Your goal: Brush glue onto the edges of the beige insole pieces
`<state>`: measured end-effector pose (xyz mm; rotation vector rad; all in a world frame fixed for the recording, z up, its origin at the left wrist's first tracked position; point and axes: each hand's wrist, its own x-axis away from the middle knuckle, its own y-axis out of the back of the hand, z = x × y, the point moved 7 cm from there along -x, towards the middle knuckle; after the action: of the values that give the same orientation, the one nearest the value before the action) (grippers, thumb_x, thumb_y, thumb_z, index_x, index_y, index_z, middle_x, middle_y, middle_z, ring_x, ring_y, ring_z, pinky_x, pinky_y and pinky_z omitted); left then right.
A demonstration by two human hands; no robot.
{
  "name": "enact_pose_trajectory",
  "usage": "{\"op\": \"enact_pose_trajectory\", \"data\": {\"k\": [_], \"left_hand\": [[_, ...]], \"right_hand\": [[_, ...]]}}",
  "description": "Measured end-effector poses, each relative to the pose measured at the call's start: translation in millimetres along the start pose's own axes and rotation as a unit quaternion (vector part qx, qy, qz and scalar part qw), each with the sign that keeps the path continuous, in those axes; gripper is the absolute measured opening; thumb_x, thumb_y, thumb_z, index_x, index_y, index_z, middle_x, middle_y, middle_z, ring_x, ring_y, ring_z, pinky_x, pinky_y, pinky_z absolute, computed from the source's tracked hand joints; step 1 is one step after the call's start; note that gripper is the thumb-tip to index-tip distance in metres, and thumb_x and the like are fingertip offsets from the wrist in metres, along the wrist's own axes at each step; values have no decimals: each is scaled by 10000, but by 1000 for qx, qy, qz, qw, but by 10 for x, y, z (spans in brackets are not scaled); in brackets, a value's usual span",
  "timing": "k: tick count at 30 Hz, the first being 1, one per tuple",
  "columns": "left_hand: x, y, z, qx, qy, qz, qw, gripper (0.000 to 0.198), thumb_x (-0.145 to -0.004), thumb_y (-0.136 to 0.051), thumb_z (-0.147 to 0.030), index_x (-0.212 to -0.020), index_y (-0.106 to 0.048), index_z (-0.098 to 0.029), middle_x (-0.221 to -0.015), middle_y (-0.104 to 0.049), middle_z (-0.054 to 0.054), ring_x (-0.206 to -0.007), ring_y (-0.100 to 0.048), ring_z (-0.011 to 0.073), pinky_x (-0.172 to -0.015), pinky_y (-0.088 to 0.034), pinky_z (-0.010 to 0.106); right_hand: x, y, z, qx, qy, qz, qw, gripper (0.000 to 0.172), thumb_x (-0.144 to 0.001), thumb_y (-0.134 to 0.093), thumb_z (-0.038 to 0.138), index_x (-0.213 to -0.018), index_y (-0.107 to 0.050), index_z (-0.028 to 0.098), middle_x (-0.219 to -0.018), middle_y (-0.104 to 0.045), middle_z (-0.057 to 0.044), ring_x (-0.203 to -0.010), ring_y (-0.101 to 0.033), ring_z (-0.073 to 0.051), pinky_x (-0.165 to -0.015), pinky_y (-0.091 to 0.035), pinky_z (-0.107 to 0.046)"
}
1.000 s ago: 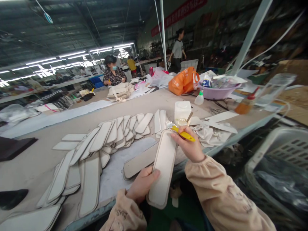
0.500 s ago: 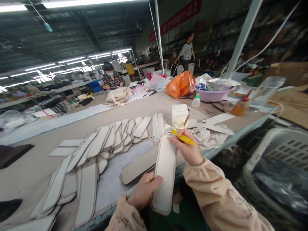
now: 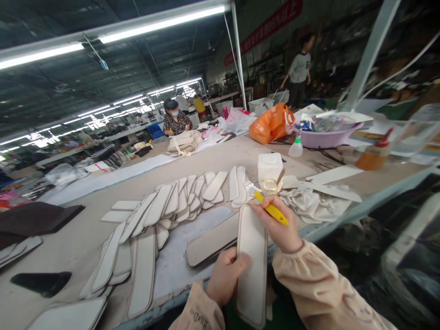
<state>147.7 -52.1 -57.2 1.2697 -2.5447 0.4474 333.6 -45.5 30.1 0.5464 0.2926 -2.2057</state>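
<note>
My left hand grips the lower left edge of a long pale panel with rounded corners and a darker rim, thumb on its face. In my right hand is a yellow-handled brush, its whitish smeared bristles pointing up and left, above the panel's top end. The fingers of that hand also touch the panel's top right corner. Just beyond the bristles stands an open white plastic tub with a brown stick at its mouth. Grey-faced panels lie left of the held one.
Overlapping pale panels spread across the table's left side. To the right lie crumpled white cloth, a bottle of amber liquid and a purple basin. An orange bag sits farther back. A co-worker sits across; another person stands behind.
The view has swung left, so the table and its things appear farther right. Both hands keep their hold on the panel and brush, with little change between them.
</note>
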Motion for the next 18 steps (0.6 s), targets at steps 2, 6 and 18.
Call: {"op": "enact_pose_trajectory", "data": {"k": [2,6,18], "left_hand": [[20,-81,60,-4,14,43,999,461,-701,-727,-490,-971,-720,-117,-792,-696,82,-667,-604,190,-627,-466,291],[201,-302,110,-13,48,173,984,522,-639,-797,-428,-1043,-702,-112,-868,-701,94,-739,-628,191,-675,-468,275],[-260,773,-1310,-125,-45,-55,990,899,-695,-761,-260,-1471,-310,-221,-1109,-673,72,-834,-651,187,-700,-527,266]], "right_hand": [[-43,100,-41,8,3,-30,1000,238,-789,-698,351,-791,-500,218,-724,-537,32,-646,-516,-112,-620,-423,-228],[-132,246,-119,37,9,-48,998,249,-781,-707,369,-820,-511,220,-717,-560,39,-633,-535,-108,-619,-432,-222],[-202,377,-82,59,46,-52,996,138,-869,-613,305,-917,-503,237,-961,-727,-35,-898,-702,-171,-766,-543,-267]]}}
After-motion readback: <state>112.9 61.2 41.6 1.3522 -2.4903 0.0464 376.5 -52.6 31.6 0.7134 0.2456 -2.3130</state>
